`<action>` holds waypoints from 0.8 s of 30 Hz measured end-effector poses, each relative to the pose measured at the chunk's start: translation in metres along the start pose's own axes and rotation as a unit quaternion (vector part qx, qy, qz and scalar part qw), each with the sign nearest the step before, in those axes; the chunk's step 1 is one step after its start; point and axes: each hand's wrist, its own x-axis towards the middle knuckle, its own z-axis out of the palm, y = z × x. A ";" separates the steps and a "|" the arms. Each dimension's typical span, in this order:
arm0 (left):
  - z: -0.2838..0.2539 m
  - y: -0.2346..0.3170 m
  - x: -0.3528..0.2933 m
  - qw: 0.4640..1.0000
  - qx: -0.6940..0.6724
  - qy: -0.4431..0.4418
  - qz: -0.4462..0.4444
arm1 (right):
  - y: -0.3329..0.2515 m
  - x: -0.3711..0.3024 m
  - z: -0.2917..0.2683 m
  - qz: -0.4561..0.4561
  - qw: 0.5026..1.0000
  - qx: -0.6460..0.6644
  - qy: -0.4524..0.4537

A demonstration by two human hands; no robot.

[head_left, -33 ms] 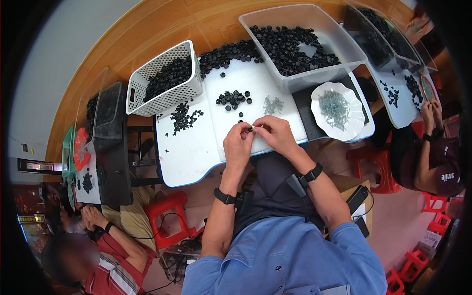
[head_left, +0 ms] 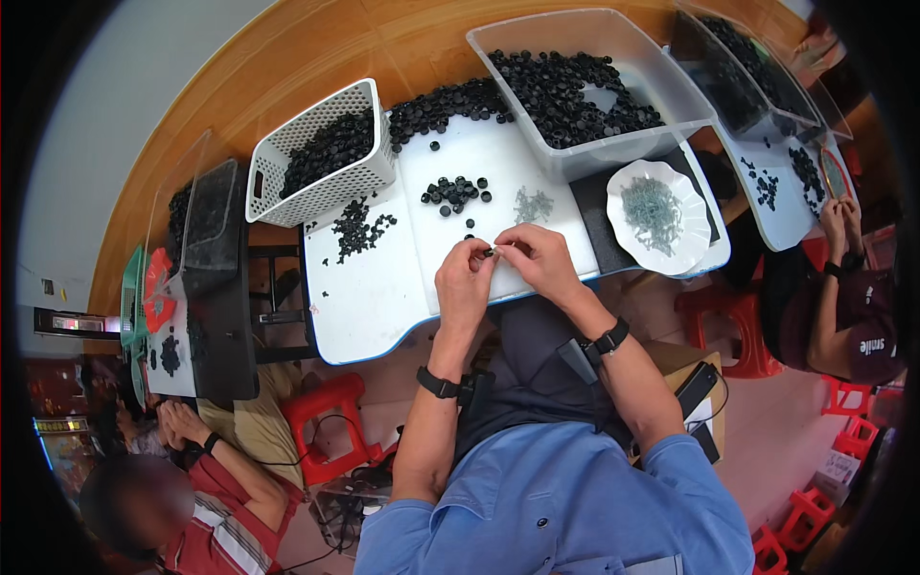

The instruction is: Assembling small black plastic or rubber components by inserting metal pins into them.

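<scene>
Work appears partway through, with one piece in hand and much loose stock; which heap counts as finished cannot be told. Left of the white mat [head_left: 498, 153] lie small black parts [head_left: 359, 230]; at its far left corner stands a perforated white basket [head_left: 278, 185] of black pieces. On the mat sits a loose cluster of round black caps [head_left: 456, 195], then a small heap of clear fasteners [head_left: 532, 204]. Beyond its far right edge, a clear tub [head_left: 618, 149] is partly filled with caps; right of it, a scalloped plate [head_left: 695, 218] holds more fasteners.

At the mat's near edge, the left hand [head_left: 465, 278] pinches a small dark piece [head_left: 490, 252] at its fingertips. The right hand [head_left: 539, 261] pinches it from the right; finer detail is too small to tell.
</scene>
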 end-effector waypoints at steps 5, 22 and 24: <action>0.001 0.003 0.001 1.000 0.020 0.002 0.022 | 0.003 0.002 -0.002 0.017 1.000 0.005 -0.011; 0.000 -0.005 -0.005 0.983 -0.170 0.023 -0.071 | 0.013 0.001 -0.002 0.041 0.998 0.053 0.022; -0.002 -0.003 -0.004 0.984 -0.164 0.005 -0.069 | 0.015 0.001 -0.002 0.074 0.994 0.084 0.012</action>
